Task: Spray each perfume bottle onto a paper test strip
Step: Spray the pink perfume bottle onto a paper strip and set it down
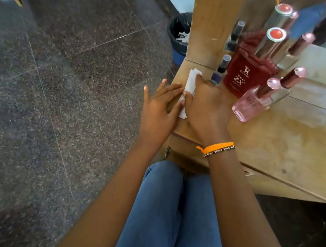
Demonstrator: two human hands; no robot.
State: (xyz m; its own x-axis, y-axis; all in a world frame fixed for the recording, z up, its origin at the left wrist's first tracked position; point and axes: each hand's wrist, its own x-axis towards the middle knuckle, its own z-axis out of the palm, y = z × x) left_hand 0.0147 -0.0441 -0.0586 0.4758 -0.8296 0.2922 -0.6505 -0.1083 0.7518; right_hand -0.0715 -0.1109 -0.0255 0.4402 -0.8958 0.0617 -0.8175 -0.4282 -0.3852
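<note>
Head view, looking down past blue-jeaned knees (174, 221) to the corner of a pale wooden dressing table (282, 146) with a mirror behind.

Small stack of white paper test strips (192, 79) lying flat at the table's left corner, long axis running from the near edge away toward the mirror, far ends fanned slightly.

Left hand (158, 109) flat beside the stack, fingers straight and spread, touching its left edge, gripping nothing.

Right hand (207, 107), orange woven bracelet (215, 148) at the wrist, palm down over the strips, fingertips pressing on the paper; whether any strip is pinched cannot be told.

Just right of that hand: tall red square glass perfume bottle with silver cap (249, 73), upright; slim dark blue bottle (221, 70) beside it; pink square glass bottle with rose-metal cap (253, 101), leaning toward the mirror; further bottle shapes behind, partly reflections.

Blue waste bin with black liner (180, 36) on the speckled floor beyond.

Likely risks: several strips lifting together instead of one, loose strips sliding off the near corner, or the right wrist knocking the tilted pink bottle over.
</note>
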